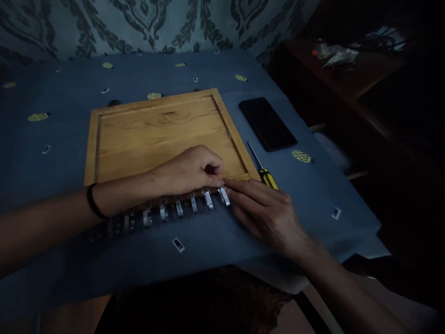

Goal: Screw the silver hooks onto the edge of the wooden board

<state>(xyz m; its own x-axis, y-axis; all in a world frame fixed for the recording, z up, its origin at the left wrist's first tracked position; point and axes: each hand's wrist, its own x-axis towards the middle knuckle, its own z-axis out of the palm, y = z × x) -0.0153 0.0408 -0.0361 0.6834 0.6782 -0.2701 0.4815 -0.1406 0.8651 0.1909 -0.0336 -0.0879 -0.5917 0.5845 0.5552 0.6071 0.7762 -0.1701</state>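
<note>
One board [156,144] on cloth [295,227], at least six clips [179,208] at six o'clock. Pinching at its four-o'clock corner with left hand [189,170]; touching there with right hand [269,211], straight-fingered; cannot tell either's hold. One phone [267,124] at three, one screwdriver [269,178] near four.

Towards eight o'clock we see the left forearm [125,189], bare, ringed near the wrist by a black band [94,202]. To us the band looks narrow and plain, a single dark loop of fairly even width, fitting close. Towards four o'clock we find the right forearm [327,262], bare as well. The left hand [187,170] and right hand [269,211] are ungloved, with slim fingers. We cannot tell the band's material in this dim light.
</note>
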